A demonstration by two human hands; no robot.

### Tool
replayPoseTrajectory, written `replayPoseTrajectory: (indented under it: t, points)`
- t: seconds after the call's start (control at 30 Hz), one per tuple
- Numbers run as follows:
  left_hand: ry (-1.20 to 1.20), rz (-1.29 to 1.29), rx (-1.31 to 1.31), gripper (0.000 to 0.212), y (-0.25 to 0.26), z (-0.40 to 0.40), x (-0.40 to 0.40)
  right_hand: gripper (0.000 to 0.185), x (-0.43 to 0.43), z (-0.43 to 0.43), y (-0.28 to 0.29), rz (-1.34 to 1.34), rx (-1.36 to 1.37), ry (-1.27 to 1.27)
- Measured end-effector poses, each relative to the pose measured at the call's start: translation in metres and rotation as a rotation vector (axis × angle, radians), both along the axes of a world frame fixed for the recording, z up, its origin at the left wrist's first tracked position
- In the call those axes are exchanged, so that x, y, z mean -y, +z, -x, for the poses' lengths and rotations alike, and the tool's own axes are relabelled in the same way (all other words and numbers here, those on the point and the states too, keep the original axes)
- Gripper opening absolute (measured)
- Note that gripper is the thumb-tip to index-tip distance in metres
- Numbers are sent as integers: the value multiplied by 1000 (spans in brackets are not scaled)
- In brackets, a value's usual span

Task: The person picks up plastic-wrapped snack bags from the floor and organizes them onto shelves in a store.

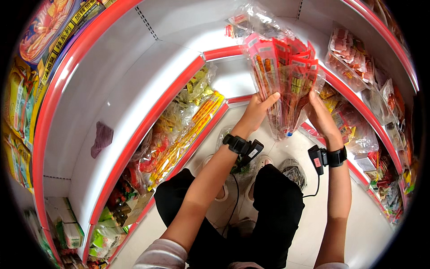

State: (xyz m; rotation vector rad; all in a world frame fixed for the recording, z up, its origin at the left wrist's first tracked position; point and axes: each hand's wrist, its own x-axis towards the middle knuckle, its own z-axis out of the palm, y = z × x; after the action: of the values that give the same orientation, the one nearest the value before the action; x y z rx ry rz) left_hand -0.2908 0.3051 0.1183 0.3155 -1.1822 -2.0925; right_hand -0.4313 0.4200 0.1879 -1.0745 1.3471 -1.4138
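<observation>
Between my hands is a clear plastic bag [290,87] of long, narrow snack packets with red and pink tops, fanned out upward. My left hand [253,112] grips its left side, thumb laid across the front. On the other side my right hand [322,116] presses against the plastic with its fingers pointing up. The bag's gathered lower end hangs over the pale floor. Just behind its top, a crumpled clear bag with dark-looking packets [240,28] rests on the corner shelf. Black straps with small devices circle both wrists.
White shelves with red edges curve around me. A purple cloth [102,139] lies on the left shelf [134,90]. Below it are yellow snack sticks [188,138] and bagged snacks. Clear trays of packets [349,57] stand at right. Plastic bags [292,173] sit on the floor near my feet.
</observation>
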Motion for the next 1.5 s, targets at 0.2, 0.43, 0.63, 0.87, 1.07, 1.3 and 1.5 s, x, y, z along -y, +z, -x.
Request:
replayPoseTrajectory:
  t: [0.2, 0.43, 0.63, 0.87, 1.07, 1.3, 1.5]
  points:
    - [-27, -85, -28, 31, -20, -6, -8, 29, 20, 10, 14, 38, -461, -208]
    - [124, 304, 80, 119, -40, 9, -26, 23, 15, -10, 29, 27, -728, -448]
    - [98, 170, 44, 29, -39, 8, -19, 14, -2, -15, 32, 138, -327, -79]
    - [113, 166, 255, 21, -37, 7, -32, 57, 18, -22, 79, 144, -690, -227]
    - [3, 248, 218, 23, -45, 0, -26, 65, 35, 19, 98, 376, -1288, -122]
    - [-152, 269, 167, 34, -19, -31, -10, 62, 17, 20, 112, 127, -799, 303]
    - [-226, 308, 171, 31, -15, -37, -10, 33, 7, -12, 123, 15, -1242, 440]
